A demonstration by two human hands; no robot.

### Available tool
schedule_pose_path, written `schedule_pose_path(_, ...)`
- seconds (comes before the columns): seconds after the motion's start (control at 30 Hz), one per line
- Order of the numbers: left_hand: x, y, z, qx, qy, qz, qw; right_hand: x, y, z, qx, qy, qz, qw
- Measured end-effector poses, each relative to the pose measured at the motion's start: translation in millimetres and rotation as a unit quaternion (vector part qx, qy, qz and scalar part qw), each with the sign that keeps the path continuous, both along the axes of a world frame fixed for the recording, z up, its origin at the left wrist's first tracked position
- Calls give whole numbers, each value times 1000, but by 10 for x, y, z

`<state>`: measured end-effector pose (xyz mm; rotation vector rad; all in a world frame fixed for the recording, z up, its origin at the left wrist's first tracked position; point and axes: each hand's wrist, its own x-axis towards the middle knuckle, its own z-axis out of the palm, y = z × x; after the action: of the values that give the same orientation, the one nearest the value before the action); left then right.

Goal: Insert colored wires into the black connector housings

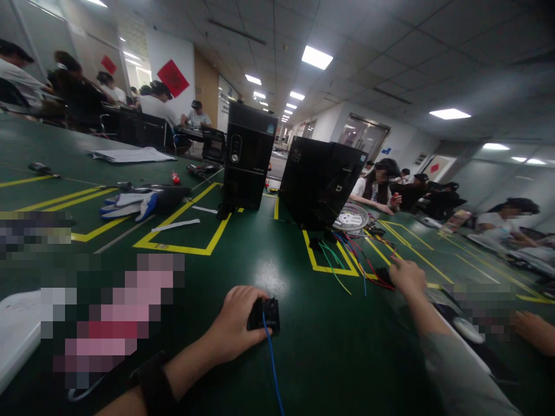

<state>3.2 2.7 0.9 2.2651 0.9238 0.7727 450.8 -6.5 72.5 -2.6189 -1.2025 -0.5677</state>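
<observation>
My left hand (240, 315) is closed around a small black block (272, 315) low over the green table, with thumb and fingers on either side of it. A blue wire (272, 358) runs from the block down towards the bottom edge. My right hand (408, 276), in a grey sleeve, reaches out to the right with its index finger extended. Its fingertips are at the edge of a bunch of red and blue wires (358, 254), beside a small dark piece (384, 275). Whether they touch is unclear. Green wires (332, 257) lie left of the bunch.
Two black computer towers (249, 156) (323, 182) stand ahead, a white basket (351, 218) beside the right one. Gloves (134, 202) and paper strips (176, 225) lie left. A mouse (468, 330) and another person's hand (535, 330) are at right. Yellow tape (173, 249) marks the table.
</observation>
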Motion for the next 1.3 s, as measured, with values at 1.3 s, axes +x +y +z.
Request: schedule_pose_path(1.3,-5,-4,1,-34,-33,31,998,-138,-422,-181,-78,79,-128,986)
